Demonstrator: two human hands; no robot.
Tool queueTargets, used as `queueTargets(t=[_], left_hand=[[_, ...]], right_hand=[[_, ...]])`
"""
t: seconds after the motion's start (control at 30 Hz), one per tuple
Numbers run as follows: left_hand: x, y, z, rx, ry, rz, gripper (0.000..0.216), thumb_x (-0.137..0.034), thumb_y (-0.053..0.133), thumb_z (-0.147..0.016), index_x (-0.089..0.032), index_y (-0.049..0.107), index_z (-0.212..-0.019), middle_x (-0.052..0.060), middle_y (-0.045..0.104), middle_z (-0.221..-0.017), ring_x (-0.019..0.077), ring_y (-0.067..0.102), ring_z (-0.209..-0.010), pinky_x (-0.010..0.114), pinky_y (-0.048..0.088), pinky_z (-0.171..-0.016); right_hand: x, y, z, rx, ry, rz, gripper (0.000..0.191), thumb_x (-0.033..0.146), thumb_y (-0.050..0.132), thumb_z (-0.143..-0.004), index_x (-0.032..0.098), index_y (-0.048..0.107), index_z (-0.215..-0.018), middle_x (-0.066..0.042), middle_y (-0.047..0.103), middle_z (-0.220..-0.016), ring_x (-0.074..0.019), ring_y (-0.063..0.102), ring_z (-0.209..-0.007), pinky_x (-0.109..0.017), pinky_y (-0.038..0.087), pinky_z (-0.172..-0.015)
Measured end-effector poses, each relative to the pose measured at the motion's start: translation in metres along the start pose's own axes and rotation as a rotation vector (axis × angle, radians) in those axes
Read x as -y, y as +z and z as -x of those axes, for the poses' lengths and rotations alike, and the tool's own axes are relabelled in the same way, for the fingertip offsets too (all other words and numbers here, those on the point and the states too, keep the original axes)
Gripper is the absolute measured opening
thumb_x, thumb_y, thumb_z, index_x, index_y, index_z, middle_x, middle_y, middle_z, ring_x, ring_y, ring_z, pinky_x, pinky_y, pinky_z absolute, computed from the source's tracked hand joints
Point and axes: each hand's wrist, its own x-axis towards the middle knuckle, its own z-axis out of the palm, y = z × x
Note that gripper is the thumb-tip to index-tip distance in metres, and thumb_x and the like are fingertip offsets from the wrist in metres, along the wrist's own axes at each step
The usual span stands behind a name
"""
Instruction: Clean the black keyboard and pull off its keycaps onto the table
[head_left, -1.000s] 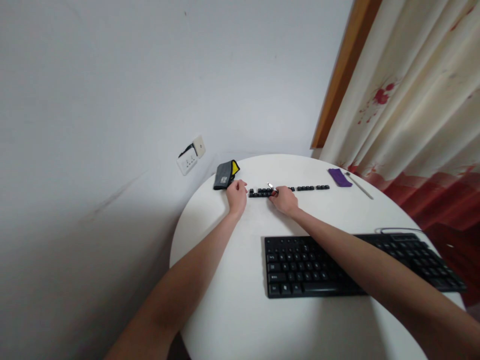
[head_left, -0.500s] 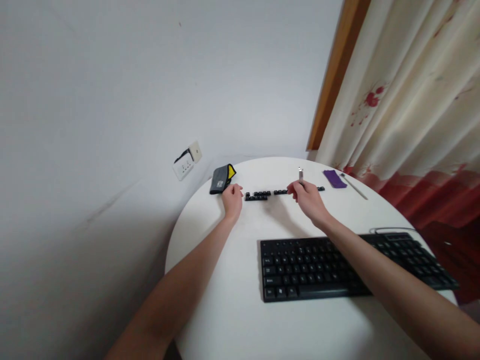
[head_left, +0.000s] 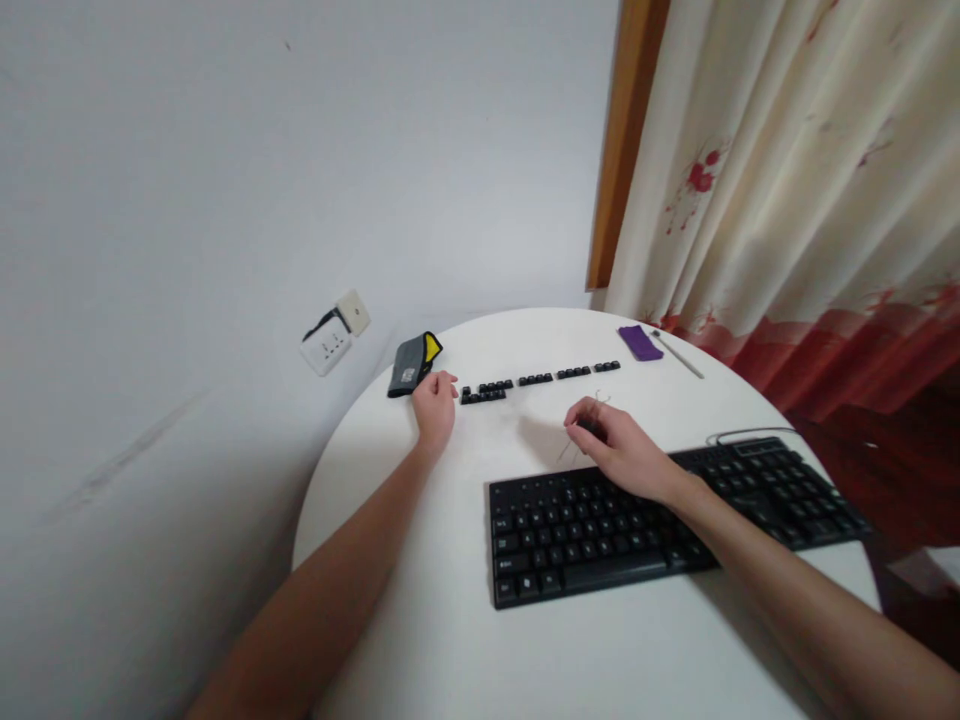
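In the head view, my right hand (head_left: 611, 440) is closed around a small tool with a dark handle and thin wire prongs, which looks like a wire keycap puller (head_left: 591, 428). It hovers just above the upper edge of a black keyboard (head_left: 585, 525). My left hand (head_left: 435, 405) rests on the table, fingers loosely bent and a little apart, with nothing visible in them. Just right of it lie black keycaps (head_left: 484, 397) in two short rows. More keycaps (head_left: 535, 380) continue rightward in small groups. Several top-row key positions on the keyboard are dark and hard to make out.
A grey pouch with yellow lining (head_left: 411, 365) lies behind my left hand. At the back right are a purple cloth (head_left: 640, 343) and a thin brush (head_left: 679, 355). The round white table (head_left: 420, 630) stands by a wall with a socket (head_left: 328, 345). A curtain (head_left: 720, 200) hangs right.
My right hand has come back from the keycap row toward the keyboard, still holding the puller, now tilted downward. My left hand stays by the keycaps. The view has shifted slightly right.
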Motion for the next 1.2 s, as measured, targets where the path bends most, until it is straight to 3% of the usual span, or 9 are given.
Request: queueTargets(t=[0.1, 0.2, 0.27, 0.4, 0.5, 0.6, 0.93, 1.07, 1.2], left_hand=[[-0.017, 0.003, 0.009, 0.102, 0.072, -0.009, 0.029, -0.029, 0.044, -0.090, -0.018, 0.061, -0.069, -0.001, 0.052, -0.056, 0.0133, 0.050, -0.056, 0.024, 0.037, -0.057], [-0.042, 0.005, 0.025, 0.295, 0.136, -0.011, 0.030, -0.032, 0.044, -0.092, -0.018, 0.063, -0.074, -0.001, 0.056, -0.060, 0.0136, 0.051, -0.058, 0.024, 0.040, -0.059], [-0.058, 0.006, 0.037, 0.500, 0.175, -0.026, 0.032, -0.034, 0.044, -0.093, -0.018, 0.065, -0.075, 0.001, 0.060, -0.063, 0.0137, 0.052, -0.059, 0.025, 0.041, -0.060], [-0.082, 0.006, 0.058, 1.053, 0.157, -0.021, 0.029, -0.032, 0.049, -0.092, -0.017, 0.068, -0.076, 0.003, 0.067, -0.071, 0.0152, 0.060, -0.069, 0.025, 0.044, -0.066], [-0.089, 0.005, 0.068, 1.251, 0.089, 0.001, 0.022, -0.031, 0.055, -0.088, -0.017, 0.070, -0.078, 0.001, 0.066, -0.070, 0.0146, 0.058, -0.067, 0.024, 0.043, -0.063], [-0.090, 0.003, 0.074, 1.374, 0.086, 0.005, 0.015, -0.030, 0.062, -0.084, -0.018, 0.070, -0.081, 0.000, 0.065, -0.072, 0.0134, 0.056, -0.065, 0.023, 0.042, -0.059], [-0.085, 0.006, 0.078, 1.473, 0.157, 0.043, 0.022, -0.034, 0.077, -0.073, -0.018, 0.071, -0.086, 0.001, 0.063, -0.081, 0.0138, 0.055, -0.070, 0.025, 0.045, -0.065], [-0.089, 0.007, 0.082, 1.395, 0.122, 0.037, 0.023, -0.035, 0.079, -0.070, -0.018, 0.072, -0.083, 0.002, 0.064, -0.081, 0.0142, 0.056, -0.070, 0.025, 0.046, -0.064], [-0.093, 0.009, 0.083, 1.252, 0.172, 0.075, 0.018, -0.032, 0.075, -0.075, -0.017, 0.069, -0.083, 0.003, 0.066, -0.085, 0.0163, 0.060, -0.078, 0.028, 0.049, -0.073]], right_hand=[[0.002, -0.004, 0.001, 0.117, -0.015, 0.028, 0.012, 0.030, 0.053, -0.091, 0.020, 0.058, -0.092, 0.000, 0.061, -0.075, -0.0150, 0.053, -0.066, -0.027, 0.041, -0.064], [0.004, -0.007, 0.003, 0.196, -0.039, 0.079, 0.010, 0.028, 0.055, -0.090, 0.019, 0.060, -0.088, 0.000, 0.061, -0.073, -0.0145, 0.053, -0.064, -0.027, 0.040, -0.062], [0.006, -0.009, 0.004, 0.241, -0.062, 0.114, 0.011, 0.028, 0.055, -0.090, 0.019, 0.062, -0.087, 0.000, 0.061, -0.071, -0.0143, 0.052, -0.063, -0.027, 0.040, -0.063], [0.008, -0.009, 0.006, 0.343, -0.117, 0.113, 0.013, 0.026, 0.054, -0.091, 0.019, 0.064, -0.088, 0.000, 0.064, -0.076, -0.0146, 0.055, -0.067, -0.027, 0.041, -0.067], [0.007, -0.007, 0.008, 0.422, -0.137, 0.072, 0.016, 0.028, 0.055, -0.092, 0.019, 0.065, -0.084, -0.001, 0.066, -0.076, -0.0149, 0.056, -0.068, -0.027, 0.042, -0.068], [0.005, -0.005, 0.008, 0.370, -0.120, 0.111, 0.017, 0.029, 0.056, -0.091, 0.019, 0.067, -0.083, -0.002, 0.067, -0.076, -0.0161, 0.058, -0.068, -0.027, 0.041, -0.067], [-0.008, 0.016, 0.002, 0.216, 0.056, 0.131, 0.034, 0.033, 0.045, -0.097, 0.019, 0.063, -0.072, -0.003, 0.066, -0.068, -0.0163, 0.059, -0.065, -0.026, 0.041, -0.063], [-0.011, 0.018, 0.001, 0.173, 0.055, 0.061, 0.035, 0.035, 0.043, -0.098, 0.018, 0.061, -0.072, -0.001, 0.064, -0.065, -0.0152, 0.058, -0.062, -0.026, 0.040, -0.061], [-0.011, 0.018, 0.001, 0.007, 0.041, 0.044, 0.034, 0.038, 0.044, -0.097, 0.019, 0.057, -0.072, -0.001, 0.063, -0.067, -0.0149, 0.058, -0.064, -0.026, 0.041, -0.063]])
